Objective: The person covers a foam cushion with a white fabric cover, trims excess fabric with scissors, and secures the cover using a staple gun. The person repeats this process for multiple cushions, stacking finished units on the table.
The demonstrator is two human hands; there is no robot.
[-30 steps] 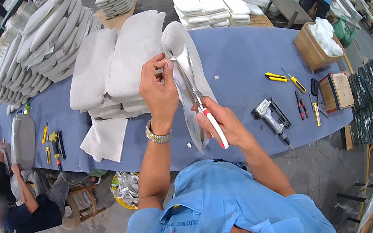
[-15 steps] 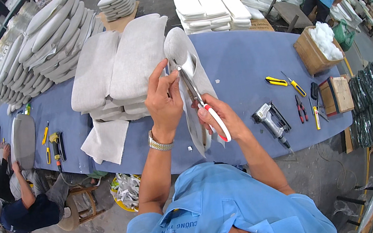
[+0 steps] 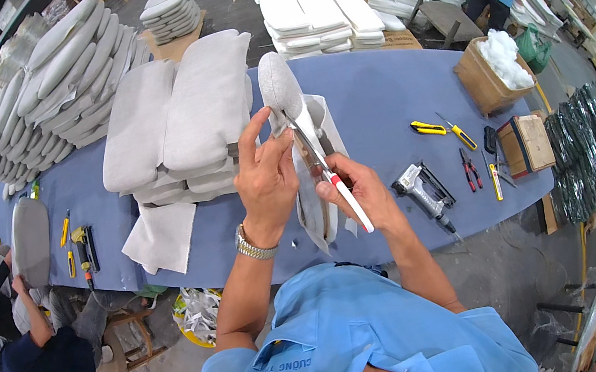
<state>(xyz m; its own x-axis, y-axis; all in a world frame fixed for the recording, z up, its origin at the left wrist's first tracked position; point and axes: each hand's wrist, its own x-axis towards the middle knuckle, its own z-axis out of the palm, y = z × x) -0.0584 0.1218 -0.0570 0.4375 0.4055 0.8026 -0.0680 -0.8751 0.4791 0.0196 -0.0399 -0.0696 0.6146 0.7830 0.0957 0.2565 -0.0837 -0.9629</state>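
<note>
My right hand [image 3: 359,190] grips a pair of scissors [image 3: 313,153] with red and white handles. Their blades point away from me, and the tips meet the fabric edge of a grey upholstered cushion [image 3: 279,83]. The cushion stands on edge in front of me, its open underside and loose cloth facing right. My left hand [image 3: 266,175] pinches the cloth beside the scissor tips, index finger stretched along the cushion. A watch sits on my left wrist. Further left lie a stack of grey cushions [image 3: 202,107] and a loose piece of grey fabric [image 3: 161,236].
On the blue-covered table [image 3: 369,95] are a staple gun [image 3: 425,190], yellow cutters [image 3: 429,128], red pliers [image 3: 471,168] and a carton of white stuffing [image 3: 486,87]. At left, a yellow-black power tool [image 3: 84,249] lies near two people handling a cushion [image 3: 31,238]. White foam stacks [image 3: 313,14] stand beyond.
The scissors have turned edge-on and their handles have drawn closer together at the cloth. The cushion has tilted a little, and the whole view has shifted slightly.
</note>
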